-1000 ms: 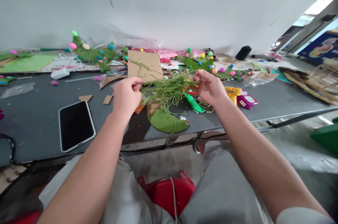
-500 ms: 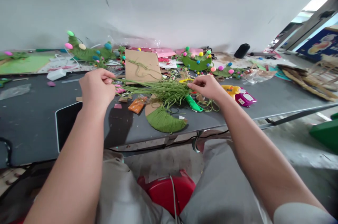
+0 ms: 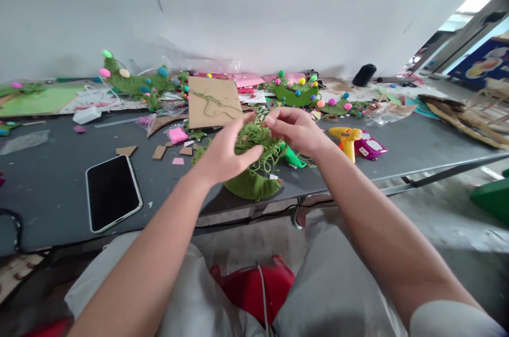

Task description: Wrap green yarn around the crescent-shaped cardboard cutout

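A loose tangle of green yarn (image 3: 267, 152) lies bunched between my hands above the table. My left hand (image 3: 226, 151) is at its left side, thumb and fingers spread apart. At its upper right, my right hand (image 3: 302, 129) pinches yarn between thumb and fingertips. Just below the tangle sits a crescent (image 3: 252, 187) wrapped in green yarn; its upper part is covered by the tangle and my left hand. Partly tucked under the yarn, a bright green object (image 3: 293, 157) shows near my right wrist.
A phone (image 3: 113, 193) lies at left on the grey table. Right of my hands are a yellow glue gun (image 3: 347, 140) and a purple packet (image 3: 369, 145). Behind stand a cardboard sheet (image 3: 212, 103) and green crescents with pom-poms (image 3: 296, 94). Cardboard scraps (image 3: 159, 152) lie nearby.
My left hand has moved right from the far end of the stretched strands and its fingers have opened. The strands are now bunched together. My right hand has shifted slightly left.
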Tool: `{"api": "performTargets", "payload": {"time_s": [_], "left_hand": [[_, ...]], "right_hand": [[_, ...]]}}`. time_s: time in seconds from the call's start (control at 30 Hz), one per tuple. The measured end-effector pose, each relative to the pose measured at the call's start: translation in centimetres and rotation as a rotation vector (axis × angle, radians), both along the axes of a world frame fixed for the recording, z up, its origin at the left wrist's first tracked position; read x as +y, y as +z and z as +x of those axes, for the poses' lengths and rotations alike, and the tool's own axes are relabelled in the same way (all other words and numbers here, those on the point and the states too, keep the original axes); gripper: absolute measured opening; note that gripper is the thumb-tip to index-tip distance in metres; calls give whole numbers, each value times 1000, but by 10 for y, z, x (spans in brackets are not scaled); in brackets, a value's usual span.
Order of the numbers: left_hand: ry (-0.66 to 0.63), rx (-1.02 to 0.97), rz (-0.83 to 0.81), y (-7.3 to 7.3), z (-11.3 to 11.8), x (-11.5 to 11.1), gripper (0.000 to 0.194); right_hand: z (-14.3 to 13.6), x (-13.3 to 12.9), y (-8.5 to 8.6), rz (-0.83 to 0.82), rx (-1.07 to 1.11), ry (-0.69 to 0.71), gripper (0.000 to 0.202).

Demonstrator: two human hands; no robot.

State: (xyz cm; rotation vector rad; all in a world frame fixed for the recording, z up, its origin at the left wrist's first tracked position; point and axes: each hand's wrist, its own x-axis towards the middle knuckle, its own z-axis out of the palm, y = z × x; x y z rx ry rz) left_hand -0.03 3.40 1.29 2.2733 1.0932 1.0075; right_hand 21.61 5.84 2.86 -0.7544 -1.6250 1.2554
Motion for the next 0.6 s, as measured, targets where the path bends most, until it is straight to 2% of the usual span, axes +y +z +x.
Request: {"api": "performTargets", "payload": {"time_s": [0.07,0.13,0.23,0.33,0.5,0.6], "left_hand": [[-18,-153,-4,-10,19,-2,50],[50,-169,28,-21,25,1,30],[223,140,27,-32,15,10,24],[387,399,7,-30,-2,14,25],[602,650,-68,-20,-19,13,29],[660,699,-96,-16,-26,15,33]], "right_hand": [[-15,-7,3,73,-83,39,35],[-22,-12,7,109,-121,46,38],[-13,-11,14,100,-31,-72,38],[17,-4,23,51,84,-279,37],[79,1,34,17,164,-559,26],[104,-2,35,-13,148,-663,28]]}}
